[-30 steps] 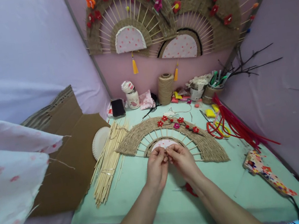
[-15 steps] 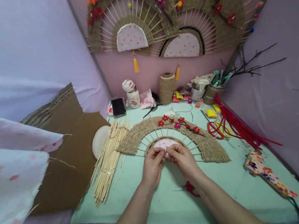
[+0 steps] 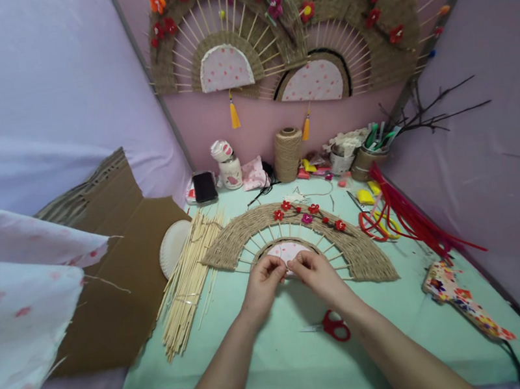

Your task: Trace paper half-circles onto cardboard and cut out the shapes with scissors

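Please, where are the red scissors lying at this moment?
In the head view the red scissors lie flat on the green table, near its front edge, just beside the right forearm and below the woven fan.

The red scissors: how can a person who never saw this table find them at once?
Start at the mint-green table and the woven fan lying on it. Nearer the front edge, under the right hand, lie the red scissors. They alone have looped red handles and thin metal blades.
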Available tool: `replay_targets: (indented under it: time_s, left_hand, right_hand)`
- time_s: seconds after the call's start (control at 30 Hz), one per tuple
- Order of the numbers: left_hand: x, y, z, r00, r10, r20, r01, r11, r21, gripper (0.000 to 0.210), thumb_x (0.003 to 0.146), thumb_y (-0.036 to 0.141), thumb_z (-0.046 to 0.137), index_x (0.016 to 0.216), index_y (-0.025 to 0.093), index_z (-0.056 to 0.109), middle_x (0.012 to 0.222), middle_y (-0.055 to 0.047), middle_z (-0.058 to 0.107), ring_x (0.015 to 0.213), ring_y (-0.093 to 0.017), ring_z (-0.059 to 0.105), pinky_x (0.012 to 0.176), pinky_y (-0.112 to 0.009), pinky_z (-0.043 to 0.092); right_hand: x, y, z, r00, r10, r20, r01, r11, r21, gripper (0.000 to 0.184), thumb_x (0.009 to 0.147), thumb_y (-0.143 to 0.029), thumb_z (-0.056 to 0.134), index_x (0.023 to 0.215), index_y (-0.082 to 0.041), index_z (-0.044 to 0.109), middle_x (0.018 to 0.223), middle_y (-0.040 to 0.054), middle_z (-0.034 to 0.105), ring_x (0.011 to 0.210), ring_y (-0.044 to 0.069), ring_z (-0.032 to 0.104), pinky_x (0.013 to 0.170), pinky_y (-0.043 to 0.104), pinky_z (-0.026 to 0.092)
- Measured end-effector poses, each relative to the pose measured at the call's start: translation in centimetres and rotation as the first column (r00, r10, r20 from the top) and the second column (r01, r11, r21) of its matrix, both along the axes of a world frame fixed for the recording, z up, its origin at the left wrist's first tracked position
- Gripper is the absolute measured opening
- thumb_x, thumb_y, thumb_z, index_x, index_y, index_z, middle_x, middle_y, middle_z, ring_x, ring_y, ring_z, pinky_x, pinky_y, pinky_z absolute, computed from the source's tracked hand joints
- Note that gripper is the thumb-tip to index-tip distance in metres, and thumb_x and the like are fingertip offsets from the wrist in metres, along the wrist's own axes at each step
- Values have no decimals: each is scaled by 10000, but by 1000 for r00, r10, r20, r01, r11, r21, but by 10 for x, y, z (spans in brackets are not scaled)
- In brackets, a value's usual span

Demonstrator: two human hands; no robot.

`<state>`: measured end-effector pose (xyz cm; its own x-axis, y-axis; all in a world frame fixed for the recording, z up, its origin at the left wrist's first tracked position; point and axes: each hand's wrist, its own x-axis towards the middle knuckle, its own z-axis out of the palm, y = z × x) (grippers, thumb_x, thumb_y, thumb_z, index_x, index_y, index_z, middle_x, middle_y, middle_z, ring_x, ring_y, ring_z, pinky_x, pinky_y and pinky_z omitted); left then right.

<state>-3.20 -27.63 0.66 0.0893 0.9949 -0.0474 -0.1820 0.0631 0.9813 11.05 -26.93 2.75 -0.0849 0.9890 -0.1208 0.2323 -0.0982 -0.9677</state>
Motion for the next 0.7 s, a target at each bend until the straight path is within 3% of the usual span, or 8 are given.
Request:
replay_targets:
  time_s: [0.1, 0.27, 0.37, 0.47, 0.57, 0.7]
  left_hand:
    - [1, 0, 2, 999, -32, -24, 31, 999, -17, 183, 728, 328, 679, 680, 171, 597, 600, 17, 507, 594, -118, 442, 588, -244, 333]
    - [7, -3, 7, 980, 24, 198, 13, 983, -185, 275, 663, 370, 746, 662, 159, 569, 611, 28, 480, 572, -88, 392, 564, -216, 301]
    - [6, -5, 12, 965, 5, 261, 57, 972, -228, 296, 669, 394, 747, 702, 150, 583, 645, 18, 498, 578, -77, 403, 567, -204, 311]
    - [4, -6, 18, 945, -16, 327, 111, 955, -276, 290, 655, 360, 770, 716, 136, 597, 664, 7, 516, 589, -69, 421, 574, -194, 323]
    - [4, -6, 23, 937, -10, 348, 123, 946, -301, 284, 647, 338, 782, 712, 130, 600, 655, 5, 519, 587, -65, 424, 568, -190, 321]
    - [6, -4, 23, 932, -10, 364, 134, 938, -318, 290, 626, 327, 797, 698, 130, 596, 648, 4, 520, 576, -65, 418, 547, -197, 308]
  right_hand:
    - [1, 1, 5, 997, 24, 68, -26, 999, 35, 274, 713, -341, 595, 529, -213, 436, 511, -35, 417, 538, 132, 367, 513, 256, 259]
    - [2, 0, 7, 975, 36, 219, -80, 978, 193, 201, 765, -286, 560, 590, -206, 504, 590, -5, 517, 612, 154, 452, 593, 270, 327]
    - [6, 2, 5, 990, 136, 38, -140, 975, 170, 104, 770, -303, 577, 751, -202, 594, 737, 19, 614, 707, 167, 540, 663, 276, 406]
    - [11, 4, 7, 972, 163, -171, -149, 984, 95, 136, 746, -304, 610, 837, -203, 623, 807, 19, 652, 757, 169, 587, 713, 282, 450]
    - [13, 5, 13, 970, 169, -176, -156, 984, 90, 118, 761, -302, 594, 742, -198, 646, 730, 11, 655, 712, 163, 587, 706, 280, 453]
    - [14, 6, 18, 983, 171, -62, -161, 976, 144, 154, 777, -292, 583, 690, -195, 666, 685, 12, 657, 688, 164, 572, 679, 273, 439]
